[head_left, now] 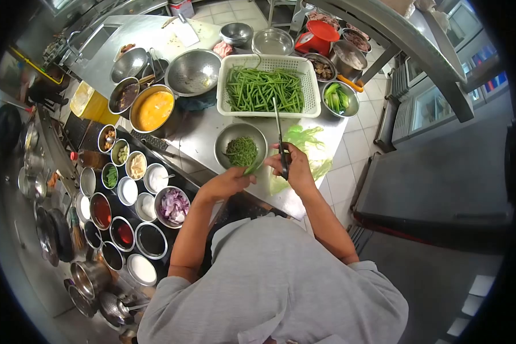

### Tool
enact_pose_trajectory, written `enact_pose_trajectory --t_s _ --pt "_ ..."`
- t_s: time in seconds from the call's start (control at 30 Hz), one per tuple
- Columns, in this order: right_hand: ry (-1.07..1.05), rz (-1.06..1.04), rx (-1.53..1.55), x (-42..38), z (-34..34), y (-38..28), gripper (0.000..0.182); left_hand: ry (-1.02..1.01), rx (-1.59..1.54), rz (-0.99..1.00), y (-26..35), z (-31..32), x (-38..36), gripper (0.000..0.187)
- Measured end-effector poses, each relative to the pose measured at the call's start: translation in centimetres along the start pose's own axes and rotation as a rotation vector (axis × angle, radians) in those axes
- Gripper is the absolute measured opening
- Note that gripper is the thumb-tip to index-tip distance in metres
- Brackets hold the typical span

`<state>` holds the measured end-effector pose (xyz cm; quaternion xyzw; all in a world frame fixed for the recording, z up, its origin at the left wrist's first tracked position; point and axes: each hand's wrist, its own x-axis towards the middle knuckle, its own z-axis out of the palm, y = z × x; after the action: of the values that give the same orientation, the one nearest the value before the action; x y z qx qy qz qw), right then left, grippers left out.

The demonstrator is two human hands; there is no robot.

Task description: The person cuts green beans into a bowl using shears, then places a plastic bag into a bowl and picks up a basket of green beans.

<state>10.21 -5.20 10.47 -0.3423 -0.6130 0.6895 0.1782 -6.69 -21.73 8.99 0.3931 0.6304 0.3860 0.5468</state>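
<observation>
My left hand [228, 183] is closed around a few green beans [252, 167], whose ends point over the near rim of a steel bowl [219, 150]. Short cut green pieces [242, 152] fill the bottom of that bowl. My right hand [299, 169] grips black-handled scissors [277, 123] just right of the bowl, blades pointing away from me. Whether the blades are apart is hard to make out. Beyond both hands, a white plastic basket [223, 110] holds many long green beans [264, 89].
A crumpled green plastic bag [308, 150] lies right of the bowl on the steel table [198, 135]. Leafy greens [338, 98] sit in a bowl at the right edge. Orange liquid [153, 110] fills a pot at left. Several seasoning containers, including chopped purple onion [174, 205], stand lower left.
</observation>
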Motion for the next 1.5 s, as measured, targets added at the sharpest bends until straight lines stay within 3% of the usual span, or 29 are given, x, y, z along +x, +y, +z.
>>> enact_pose_trajectory --t_s 0.13,0.2,0.27,0.33,0.37,0.47,0.83,0.97,1.03,1.13,1.3,1.5 --pt "-0.044 -0.033 -0.295 -1.6 -1.2 0.1 0.031 -0.027 -0.262 -0.211 -0.4 -1.2 -0.3 0.029" --pt "-0.261 0.170 -0.408 -2.7 -2.0 -0.5 0.027 -0.014 -0.304 -0.226 -0.1 -1.6 -0.6 0.026" --pt "-0.373 0.080 -0.361 -3.0 -3.0 1.9 0.029 -0.005 -0.348 -0.247 0.0 -1.9 -0.9 0.024" --pt "-0.376 0.386 -0.108 -4.2 -2.6 0.1 0.028 -0.043 -0.438 -0.175 -0.2 -2.3 -1.0 0.022" --pt "-0.453 0.275 -0.240 -4.5 -2.8 0.4 0.031 -0.044 -0.439 -0.177 -0.2 -2.4 -1.0 0.022" --pt "-0.482 0.330 -0.202 -4.7 -2.5 -0.4 0.040 -0.067 -0.478 -0.202 -0.2 -2.7 -0.7 0.020" --pt "-0.465 0.232 -0.369 -2.3 -1.3 1.6 0.037 -0.276 -0.568 -0.331 -4.3 -4.4 2.2 0.020" --pt "-0.411 0.327 -0.267 -1.7 -1.0 2.8 0.035 -0.157 -0.610 -0.331 -6.4 -4.6 3.4 0.020" --pt "-0.393 0.363 -0.234 -1.7 -1.0 2.9 0.036 -0.164 -0.625 -0.430 -5.5 -4.9 3.6 0.020" --pt "-0.329 0.349 -0.137 -2.3 -0.9 2.4 0.034 -0.141 -0.567 -0.312 -6.0 -5.0 3.5 0.020" --pt "-0.487 0.416 -0.104 -3.4 -1.8 1.5 0.030 -0.170 -0.718 -0.331 -5.8 -5.4 3.5 0.020" --pt "-0.444 0.433 -0.026 -4.0 -1.2 0.9 0.027 -0.173 -0.613 -0.250 -6.9 -4.4 4.5 0.020"
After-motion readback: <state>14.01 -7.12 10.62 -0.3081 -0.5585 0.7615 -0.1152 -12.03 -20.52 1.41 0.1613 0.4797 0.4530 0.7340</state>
